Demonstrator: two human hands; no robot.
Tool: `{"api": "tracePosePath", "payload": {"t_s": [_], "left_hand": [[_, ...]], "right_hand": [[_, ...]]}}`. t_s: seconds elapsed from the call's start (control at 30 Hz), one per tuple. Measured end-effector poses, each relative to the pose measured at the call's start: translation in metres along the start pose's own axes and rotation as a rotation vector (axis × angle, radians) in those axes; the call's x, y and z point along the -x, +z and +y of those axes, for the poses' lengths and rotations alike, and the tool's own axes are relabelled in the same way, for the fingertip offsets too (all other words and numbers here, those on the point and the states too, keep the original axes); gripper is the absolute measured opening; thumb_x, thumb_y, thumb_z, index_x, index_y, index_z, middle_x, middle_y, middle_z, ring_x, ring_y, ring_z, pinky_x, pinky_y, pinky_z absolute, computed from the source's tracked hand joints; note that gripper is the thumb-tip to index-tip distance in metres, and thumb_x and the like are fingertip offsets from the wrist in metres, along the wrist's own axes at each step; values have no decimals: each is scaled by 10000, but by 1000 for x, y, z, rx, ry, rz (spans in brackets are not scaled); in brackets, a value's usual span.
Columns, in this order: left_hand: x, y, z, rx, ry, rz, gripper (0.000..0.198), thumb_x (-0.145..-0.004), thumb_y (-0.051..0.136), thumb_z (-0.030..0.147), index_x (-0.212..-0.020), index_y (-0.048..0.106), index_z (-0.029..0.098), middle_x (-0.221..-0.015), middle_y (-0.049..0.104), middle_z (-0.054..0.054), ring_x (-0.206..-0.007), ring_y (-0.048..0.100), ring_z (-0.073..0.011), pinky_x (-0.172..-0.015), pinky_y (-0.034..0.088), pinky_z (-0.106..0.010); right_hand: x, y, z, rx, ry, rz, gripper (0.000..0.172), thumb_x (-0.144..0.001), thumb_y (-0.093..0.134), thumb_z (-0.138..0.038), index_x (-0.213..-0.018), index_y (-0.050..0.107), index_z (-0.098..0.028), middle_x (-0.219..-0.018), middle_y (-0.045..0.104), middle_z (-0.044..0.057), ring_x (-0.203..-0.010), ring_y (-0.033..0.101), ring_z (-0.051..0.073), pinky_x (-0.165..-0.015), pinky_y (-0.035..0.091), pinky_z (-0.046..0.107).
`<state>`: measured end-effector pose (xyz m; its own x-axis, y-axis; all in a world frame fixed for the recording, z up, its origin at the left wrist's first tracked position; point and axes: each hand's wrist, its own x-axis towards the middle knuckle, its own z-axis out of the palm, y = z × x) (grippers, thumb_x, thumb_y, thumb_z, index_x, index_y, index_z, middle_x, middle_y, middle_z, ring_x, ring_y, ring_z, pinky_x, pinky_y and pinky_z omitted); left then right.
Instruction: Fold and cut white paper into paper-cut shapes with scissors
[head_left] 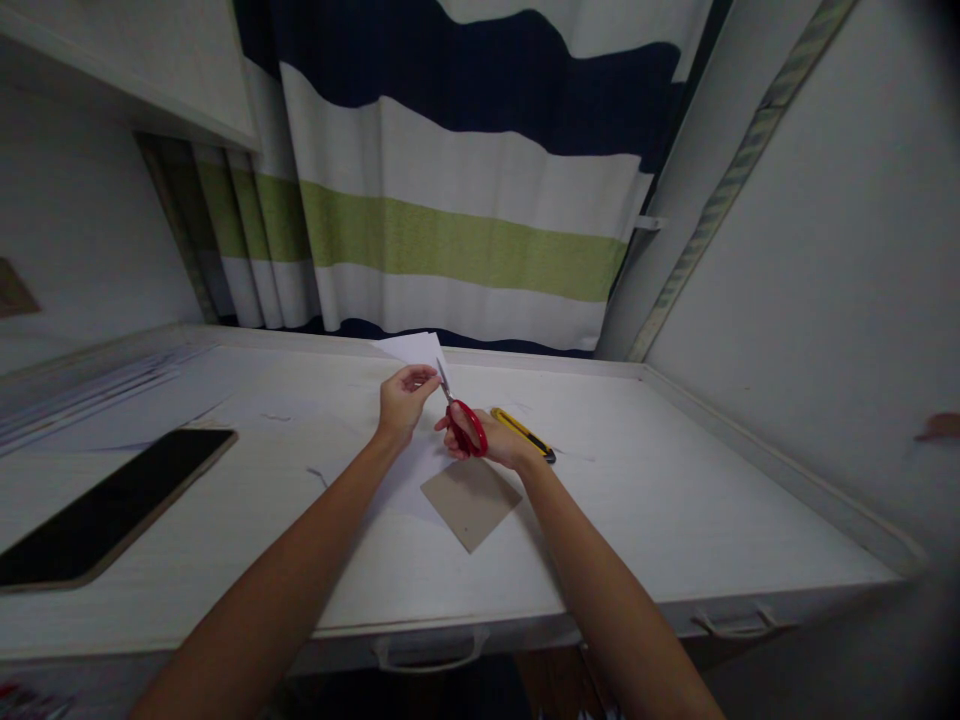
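Note:
My left hand [405, 400] pinches a white sheet of paper [412, 347], which stands up beyond the fingers. In my right hand [480, 435] is a pair of scissors with red handles [471, 432]; the blades point up and away, at the paper's right edge beside my left fingertips. Whether the blades are parted is too small to tell. Just below the hands a square of grey-brown cardboard [472, 503] lies on the desk. A yellow and black utility knife [525, 436] rests right beside my right wrist.
A dark phone-like slab [112, 505] lies on the white desk [675, 480] at the left. Behind it are stacked sheets [97, 400]. Thin paper scraps [317, 476] are scattered about. A striped curtain [465, 230] hangs at the back; drawer handles [430, 655] stick out in front.

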<state>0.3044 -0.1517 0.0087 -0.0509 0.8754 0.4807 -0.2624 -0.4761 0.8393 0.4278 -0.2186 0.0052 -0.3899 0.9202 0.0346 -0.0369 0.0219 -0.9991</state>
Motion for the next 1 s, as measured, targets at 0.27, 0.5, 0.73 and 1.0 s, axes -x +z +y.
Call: {"api": "tracePosePath", "payload": {"t_s": [0.27, 0.5, 0.73, 1.0], "left_hand": [[0, 0, 4, -8, 35, -17, 154, -552, 670, 194, -665, 591, 127, -676, 581, -6, -608, 518, -99, -588, 404, -220], [-2, 3, 13, 64, 129, -11, 317, -551, 671, 140, -835, 530, 159, -649, 550, 28, -584, 517, -82, -563, 413, -198], [1, 4, 19, 7, 203, 18, 149, -606, 635, 146, -752, 607, 139, -724, 568, -5, -625, 513, -76, -539, 404, -174], [2, 4, 20, 51, 212, 41, 84, -615, 610, 126, -695, 633, 128, -599, 557, 6, -495, 506, -70, -464, 393, -191]], "right_hand": [[0, 0, 0, 26, -24, 10, 443, -757, 403, -545, -822, 507, -119, -538, 443, -33, -438, 422, 61, -436, 318, 204], [1, 5, -4, 48, -140, -10, 397, -792, 384, -494, -855, 503, -120, -558, 430, -35, -441, 392, 56, -414, 277, 198], [3, 8, -11, 113, -177, -2, 386, -793, 380, -486, -860, 485, -120, -553, 418, -34, -445, 380, 65, -382, 240, 193], [3, 10, -10, 85, -157, -13, 405, -789, 375, -503, -866, 480, -119, -563, 420, -34, -452, 375, 62, -419, 254, 207]]}}
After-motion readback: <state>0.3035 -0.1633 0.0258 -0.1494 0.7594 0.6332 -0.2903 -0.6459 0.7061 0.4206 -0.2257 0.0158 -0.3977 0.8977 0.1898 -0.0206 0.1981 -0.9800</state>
